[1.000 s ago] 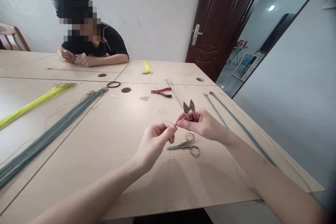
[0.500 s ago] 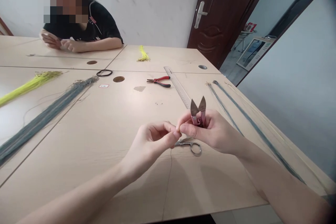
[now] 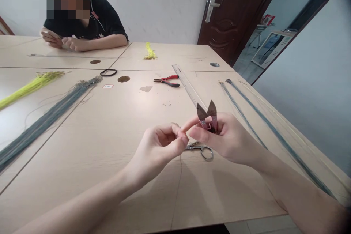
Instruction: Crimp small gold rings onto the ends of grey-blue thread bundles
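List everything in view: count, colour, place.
Snips: 1, pink, dark blades, right hand
Scissors: 1, silver, under hands
Pliers: 1, red-black, beyond hands
Ruler: 1, clear, beside pliers
Yellow bundles: 2, left, far centre
Blue-grey bundles: 3, one left, two right
Loop: 1, black, centre-left
Label: 1, white-red, below loop
Scrap: 1, beige, left of pliers
Table: light wood, foreground
Door: 1, brown, back
Person: 1, black top, far left
Left hand: 1, centre
Right hand: 1, right of centre

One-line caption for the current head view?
Right hand holds open-bladed snips beside the left hand, above ring-handled scissors.
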Action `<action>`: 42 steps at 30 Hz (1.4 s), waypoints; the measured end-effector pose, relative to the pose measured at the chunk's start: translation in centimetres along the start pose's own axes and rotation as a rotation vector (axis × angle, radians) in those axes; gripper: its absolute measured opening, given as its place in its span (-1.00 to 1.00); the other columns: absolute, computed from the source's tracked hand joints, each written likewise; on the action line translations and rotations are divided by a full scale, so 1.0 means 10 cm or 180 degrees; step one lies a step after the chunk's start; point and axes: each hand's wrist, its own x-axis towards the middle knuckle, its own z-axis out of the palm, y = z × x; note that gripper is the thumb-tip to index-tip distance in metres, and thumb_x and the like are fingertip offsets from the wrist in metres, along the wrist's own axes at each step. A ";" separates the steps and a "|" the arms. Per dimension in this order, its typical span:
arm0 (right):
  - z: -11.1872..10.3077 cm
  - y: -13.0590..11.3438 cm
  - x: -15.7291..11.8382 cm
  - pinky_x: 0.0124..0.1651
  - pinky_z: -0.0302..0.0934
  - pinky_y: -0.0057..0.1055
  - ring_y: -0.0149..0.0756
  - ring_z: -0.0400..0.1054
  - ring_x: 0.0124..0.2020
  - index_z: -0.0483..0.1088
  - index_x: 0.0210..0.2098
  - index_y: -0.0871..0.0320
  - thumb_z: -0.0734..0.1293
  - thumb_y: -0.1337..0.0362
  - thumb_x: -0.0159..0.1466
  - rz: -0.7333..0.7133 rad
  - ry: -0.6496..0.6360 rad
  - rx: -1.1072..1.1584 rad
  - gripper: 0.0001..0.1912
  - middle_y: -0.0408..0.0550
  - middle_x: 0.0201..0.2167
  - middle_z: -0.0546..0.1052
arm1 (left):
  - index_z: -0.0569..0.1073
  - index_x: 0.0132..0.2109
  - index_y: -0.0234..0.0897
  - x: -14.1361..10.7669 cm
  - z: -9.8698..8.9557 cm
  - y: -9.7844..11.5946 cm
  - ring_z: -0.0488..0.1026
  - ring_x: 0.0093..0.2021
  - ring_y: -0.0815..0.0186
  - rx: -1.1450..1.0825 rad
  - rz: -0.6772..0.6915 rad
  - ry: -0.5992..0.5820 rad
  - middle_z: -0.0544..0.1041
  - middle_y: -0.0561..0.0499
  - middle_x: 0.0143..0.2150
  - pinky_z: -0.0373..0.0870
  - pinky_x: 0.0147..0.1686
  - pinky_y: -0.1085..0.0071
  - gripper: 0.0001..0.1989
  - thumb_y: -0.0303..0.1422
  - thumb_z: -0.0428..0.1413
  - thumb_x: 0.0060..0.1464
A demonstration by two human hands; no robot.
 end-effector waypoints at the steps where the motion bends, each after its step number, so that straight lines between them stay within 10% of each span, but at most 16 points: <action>1: 0.00 0.00 -0.01 -0.49 -0.05 -0.45 -0.49 0.04 -0.57 0.45 -0.29 0.12 0.20 0.00 0.31 -0.0052 0.0020 0.0064 -0.66 -0.25 -0.59 0.18 | 0.36 -0.52 -0.30 -0.01 0.00 0.00 0.24 -0.46 0.48 0.0029 0.0060 0.0048 0.31 0.14 -0.57 0.22 -0.39 0.55 -0.78 -0.37 0.13 0.05; 5: 0.00 0.00 -0.07 -0.46 -0.07 -0.38 -0.41 -0.03 -0.53 0.41 -0.41 0.17 -0.06 -0.21 0.29 0.0064 0.0111 0.0120 -0.32 -0.22 -0.57 0.02 | 0.37 -0.47 -0.26 -0.03 -0.03 0.00 0.25 -0.44 0.44 0.0008 0.0326 0.0342 0.32 0.14 -0.54 0.22 -0.36 0.50 -0.83 -0.41 0.09 0.08; 19: 0.10 0.04 -0.04 -0.52 -0.04 -0.51 -0.57 0.08 -0.60 0.31 -0.18 0.12 0.22 0.14 0.34 0.0511 -0.0483 0.1014 -0.81 -0.29 -0.54 0.18 | 0.38 -0.41 -0.25 -0.02 -0.06 -0.02 0.26 -0.43 0.43 -0.0147 0.0790 0.0724 0.31 0.14 -0.48 0.22 -0.37 0.45 -0.86 -0.43 0.07 0.13; 42: 0.20 0.03 -0.08 -0.58 -0.13 -0.49 -0.52 -0.08 -0.60 0.16 -0.42 0.12 0.13 0.13 0.38 0.0202 -0.0095 -0.0139 -0.72 -0.31 -0.60 0.09 | 0.39 -0.47 -0.30 -0.06 0.01 0.09 0.26 -0.49 0.51 0.0483 0.0858 0.0891 0.31 0.15 -0.54 0.25 -0.48 0.61 -0.85 -0.50 0.07 0.06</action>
